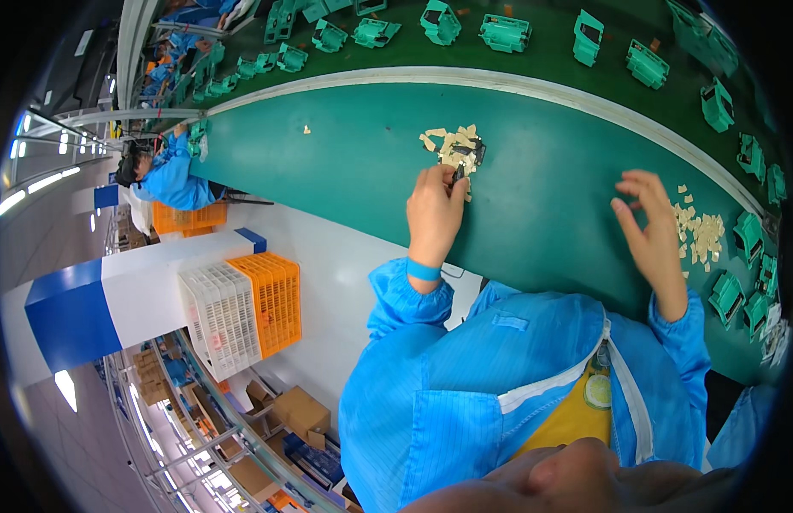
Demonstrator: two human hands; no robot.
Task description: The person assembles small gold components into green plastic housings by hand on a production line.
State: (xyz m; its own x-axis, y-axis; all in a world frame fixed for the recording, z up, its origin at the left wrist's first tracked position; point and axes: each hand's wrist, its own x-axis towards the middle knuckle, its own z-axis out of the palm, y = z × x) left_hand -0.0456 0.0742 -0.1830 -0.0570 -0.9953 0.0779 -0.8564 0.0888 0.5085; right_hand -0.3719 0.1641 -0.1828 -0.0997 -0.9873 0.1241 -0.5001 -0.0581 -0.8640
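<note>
**Small parts picked from a loose pile on the green bench**

The person's left hand (434, 209) rests at the near edge of a pile of beige pieces (452, 145) on the green table (345, 162), its fingertips pinched shut on a small dark part (459, 173). A second dark part (470, 154) lies on the pile just beyond. The right hand (648, 227) hovers with fingers spread and curled, holding nothing that can be seen, just left of a second scatter of beige pieces (700, 231).

The dark part looks light, stiff and tiny, so it probably suits a fingertip pinch across its narrow sides; pressed too loosely it could slip. The beige pieces look thin and flat, likely light enough to shift at a nudge and best lifted by an edge.

Green moulded holders (503, 32) sit in a row along the darker belt (542, 60) beyond the pale rail; what they carry is too small to tell. On the floor to the left stand a white crate (221, 321) and an orange crate (272, 299), contents hidden. Another worker in blue (170, 175) sits farther along the table.
</note>
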